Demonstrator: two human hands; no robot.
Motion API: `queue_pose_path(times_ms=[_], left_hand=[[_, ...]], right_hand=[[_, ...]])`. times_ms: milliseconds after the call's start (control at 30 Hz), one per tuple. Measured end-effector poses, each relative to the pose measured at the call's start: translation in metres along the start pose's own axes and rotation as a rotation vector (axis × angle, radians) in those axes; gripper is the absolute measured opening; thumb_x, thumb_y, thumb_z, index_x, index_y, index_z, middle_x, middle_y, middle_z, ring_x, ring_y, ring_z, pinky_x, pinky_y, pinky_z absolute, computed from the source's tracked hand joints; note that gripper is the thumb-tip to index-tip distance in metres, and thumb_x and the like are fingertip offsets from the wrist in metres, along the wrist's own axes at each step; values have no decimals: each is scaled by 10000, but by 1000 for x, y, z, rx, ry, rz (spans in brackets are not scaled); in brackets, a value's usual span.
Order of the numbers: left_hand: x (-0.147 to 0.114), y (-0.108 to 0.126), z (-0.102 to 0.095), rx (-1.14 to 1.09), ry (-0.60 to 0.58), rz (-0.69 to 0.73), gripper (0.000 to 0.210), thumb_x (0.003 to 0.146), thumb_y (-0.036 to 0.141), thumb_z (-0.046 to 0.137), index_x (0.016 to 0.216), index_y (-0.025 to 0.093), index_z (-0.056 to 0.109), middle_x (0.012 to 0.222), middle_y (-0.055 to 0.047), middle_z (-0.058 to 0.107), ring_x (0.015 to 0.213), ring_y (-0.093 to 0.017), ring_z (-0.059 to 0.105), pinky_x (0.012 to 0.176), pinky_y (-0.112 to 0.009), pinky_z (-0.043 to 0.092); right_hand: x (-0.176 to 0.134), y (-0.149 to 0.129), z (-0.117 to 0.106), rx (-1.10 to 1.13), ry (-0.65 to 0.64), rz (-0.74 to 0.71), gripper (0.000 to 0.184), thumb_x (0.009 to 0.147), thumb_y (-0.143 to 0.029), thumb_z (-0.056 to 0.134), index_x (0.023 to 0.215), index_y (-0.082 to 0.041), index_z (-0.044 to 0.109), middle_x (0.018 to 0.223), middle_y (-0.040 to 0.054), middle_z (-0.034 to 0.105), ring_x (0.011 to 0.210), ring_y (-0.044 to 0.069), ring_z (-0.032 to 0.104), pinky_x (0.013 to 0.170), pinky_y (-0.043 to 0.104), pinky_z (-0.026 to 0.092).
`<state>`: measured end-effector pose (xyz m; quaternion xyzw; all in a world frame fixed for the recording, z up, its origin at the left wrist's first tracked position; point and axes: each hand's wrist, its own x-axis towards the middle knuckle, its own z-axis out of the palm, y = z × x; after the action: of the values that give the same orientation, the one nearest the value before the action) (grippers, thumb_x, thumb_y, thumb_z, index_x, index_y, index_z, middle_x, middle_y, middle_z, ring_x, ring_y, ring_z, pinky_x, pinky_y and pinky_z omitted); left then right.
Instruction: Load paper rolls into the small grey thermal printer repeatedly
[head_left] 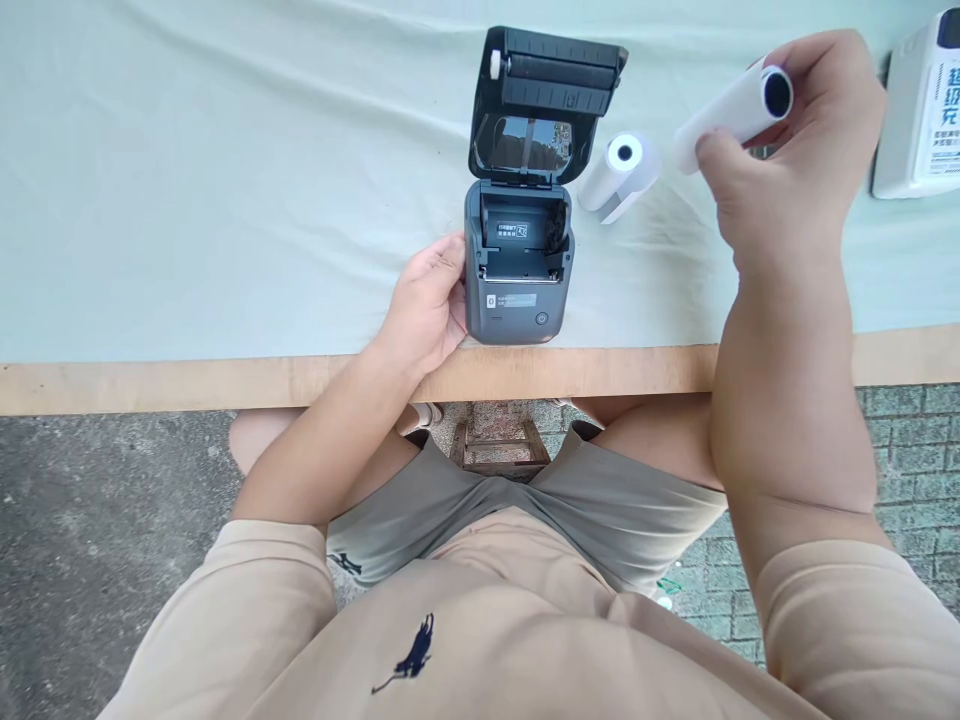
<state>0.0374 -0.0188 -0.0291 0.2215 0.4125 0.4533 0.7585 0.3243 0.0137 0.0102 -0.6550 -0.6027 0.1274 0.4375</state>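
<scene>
A dark grey portable thermal printer [523, 310] is near the table's front edge, its lid [547, 105] raised and the paper bay [523, 225] bare inside. My left hand [431, 305] grips the printer's left side, with the thumb along the casing and the other fingers partly hidden. Up to the right, my right hand [799, 150] pinches a white paper roll [731, 110] between thumb and fingers, its dark core end facing up and right. Between the printer and my right hand, a second paper roll [611, 175] rests on the cloth with its loose end curling out.
A pale green cloth [225, 180] covers the table, leaving a bare wooden front edge [150, 385]. At the far right is a white box-shaped device [911, 120] with printed Chinese characters. Under the table edge, a wooden stool [499, 450] shows between my knees.
</scene>
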Motion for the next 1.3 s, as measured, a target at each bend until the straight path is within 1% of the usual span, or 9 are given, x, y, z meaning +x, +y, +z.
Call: queue_pose_path(times_ms=[167,300,500,700,800,967,1033,1200,1300], left_hand=[[0,0,-2,9,-5,11,398,1135,197,440,875,169,739,803,25,787,906,-100,834,778,-171,686],[0,0,-3,27,-14,10,392,1137,203,433,884,177,732,810,21,786,949,-113,839,775,-177,686],[1,-2,-5,46,-16,24,354,1123,248,483,879,194,734,860,3,801,1042,-151,836,801,-210,699],[2,-2,-6,49,-13,17,353,1120,237,479,879,200,734,875,-3,804,1124,-166,822,838,-220,699],[2,-2,-6,54,-15,22,343,1117,245,486,883,203,733,874,-1,804,1135,-169,819,833,-220,702],[0,-1,-3,57,-14,19,331,1117,253,498,882,190,722,869,-8,795,1086,-172,830,902,-258,705],[0,-1,-3,54,-11,17,355,1123,238,470,879,190,724,842,-4,788,1048,-159,834,888,-248,704],[0,-1,-3,52,-12,17,371,1125,237,458,880,192,733,842,-10,794,1025,-159,836,859,-235,697],[0,-1,-3,51,-18,15,358,1121,234,467,897,194,744,826,-4,796,936,-148,839,799,-227,699]], right_hand=[[-3,-8,-3,-302,-77,62,468,547,-94,643,879,-337,420,874,5,574,725,219,429,716,399,359],[-5,-13,-2,-421,-127,168,487,562,-64,652,923,-336,472,963,23,661,736,225,476,768,412,391],[-5,-20,-1,-498,-204,316,614,650,1,701,1169,-308,591,1174,81,723,1086,309,623,948,459,424],[-5,-23,0,-523,-214,349,674,662,8,745,1248,-295,604,1213,89,735,1108,306,625,947,466,440],[-5,-20,-4,-473,-192,264,627,689,-118,807,1238,-307,571,1324,114,724,1219,341,643,963,486,461],[-5,-18,-3,-430,-62,-190,422,774,-293,721,1182,-236,628,1273,189,694,1187,333,641,1012,477,489],[-7,-25,4,-475,-66,-281,425,827,-392,691,1202,-192,686,1243,190,713,1174,355,635,1045,508,470],[-14,-51,19,-587,-322,-77,472,881,-335,699,1350,-281,705,1349,80,759,1291,392,643,1132,627,360],[-14,-58,24,-648,-356,-9,436,843,-267,723,1278,-274,741,1166,106,798,1226,393,674,1127,636,342]])
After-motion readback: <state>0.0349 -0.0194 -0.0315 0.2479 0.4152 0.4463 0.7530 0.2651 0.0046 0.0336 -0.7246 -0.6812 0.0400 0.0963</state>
